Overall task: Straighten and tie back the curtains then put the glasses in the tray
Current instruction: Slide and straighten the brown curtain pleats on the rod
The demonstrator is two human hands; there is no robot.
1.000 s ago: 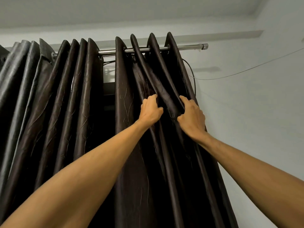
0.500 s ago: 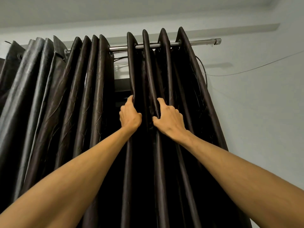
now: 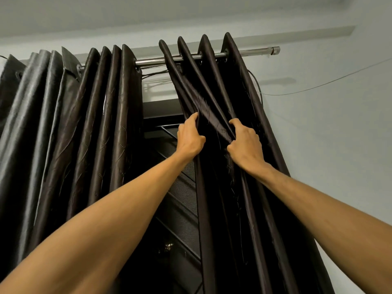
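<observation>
Two dark brown eyelet curtains hang from a metal rod [image 3: 252, 52]. The right curtain [image 3: 214, 85] is bunched into tight folds at the rod's right end. My left hand [image 3: 189, 138] grips its left edge fold, fingers curled round the cloth. My right hand [image 3: 245, 143] grips the folds just to the right, at the same height. The left curtain [image 3: 70, 128] hangs in broad pleats, untouched. No glasses or tray are in view.
Between the curtains a dark window with a slatted grille [image 3: 180, 187] shows. A thin wire [image 3: 318, 85] runs from behind the right curtain across the pale wall [image 3: 328, 145]. The ceiling is close above the rod.
Both hands have pulled the right curtain's folds to the right, bunching them together. The gap between the two curtains has widened and the window grille now shows.
</observation>
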